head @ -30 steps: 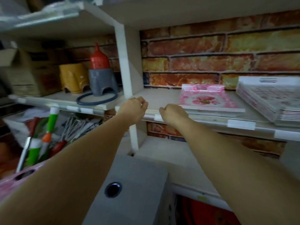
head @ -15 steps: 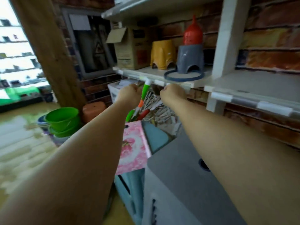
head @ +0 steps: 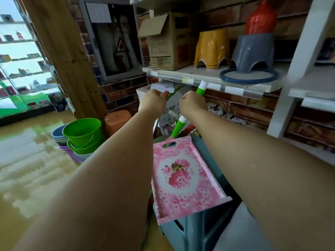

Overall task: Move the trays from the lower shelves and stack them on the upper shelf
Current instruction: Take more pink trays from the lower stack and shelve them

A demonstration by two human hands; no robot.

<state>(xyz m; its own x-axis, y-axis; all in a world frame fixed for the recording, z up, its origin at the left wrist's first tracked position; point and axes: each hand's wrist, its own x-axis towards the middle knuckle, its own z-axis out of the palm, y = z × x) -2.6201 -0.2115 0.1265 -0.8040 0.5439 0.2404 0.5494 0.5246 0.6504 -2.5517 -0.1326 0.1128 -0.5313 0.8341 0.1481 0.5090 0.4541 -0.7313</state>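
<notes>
A pink tray with a rose print [head: 183,180] lies low down on top of a blue-grey stool [head: 192,230], between my two forearms. Both arms stretch out above it. My left hand [head: 153,102] and my right hand [head: 193,104] hang as loose fists in the air just below the shelf edge [head: 204,84], side by side and holding nothing. Green and white mop handles [head: 201,88] stand up right behind my right hand.
On the shelf stand a cardboard box [head: 166,42], a yellow stool [head: 211,49], a grey stool [head: 253,53] with a red bottle on it and a blue ring. Green buckets [head: 82,134] are stacked on the floor at left beside a wooden post [head: 63,51].
The view has swung left from the shelf bay with the stacked trays to the mop bin area. Both hands moved along, staying curled, and the pink tray on the stool came into view.
</notes>
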